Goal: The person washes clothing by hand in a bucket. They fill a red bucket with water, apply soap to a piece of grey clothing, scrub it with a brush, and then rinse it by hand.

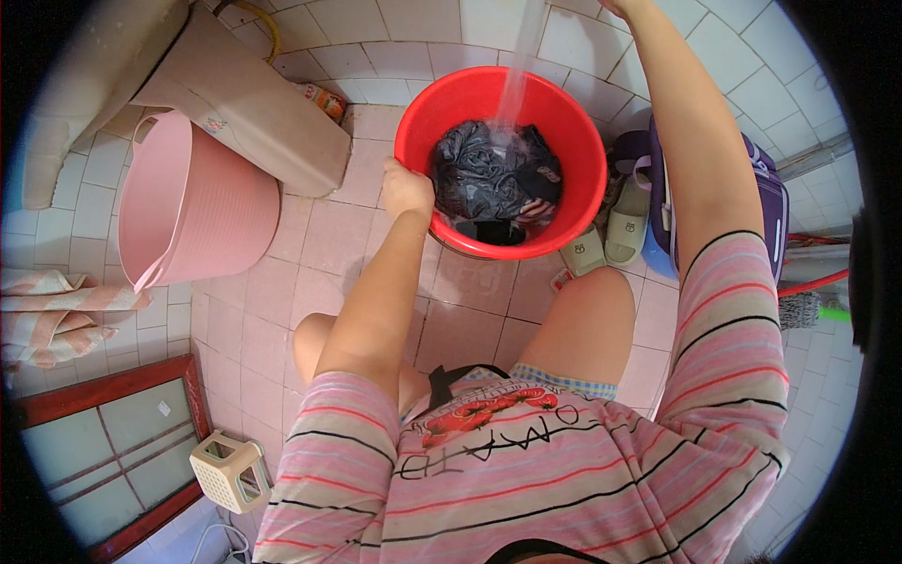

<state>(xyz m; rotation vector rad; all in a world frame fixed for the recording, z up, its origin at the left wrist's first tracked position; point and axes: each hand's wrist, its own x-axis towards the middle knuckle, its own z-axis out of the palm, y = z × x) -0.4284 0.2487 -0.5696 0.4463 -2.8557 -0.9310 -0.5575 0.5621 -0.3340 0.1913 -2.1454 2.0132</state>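
Left hand (408,188) holds the basin (578,169) by its rim.
Clothes (479,169) lie inside, right of this hand: probably heavy, soft, slippery, best taken by a thick fold. Beyond, water (513,89) falls; for the right hand (620,6), I cannot tell its grip.

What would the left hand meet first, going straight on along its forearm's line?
Probably the wall of the red basin; the left hand is at its rim, though depth is unclear.

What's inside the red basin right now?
Dark, wet-looking clothes lie bunched in the red basin, with a stream of water falling onto them. They cover most of the bottom, so anything beneath them can't be seen.
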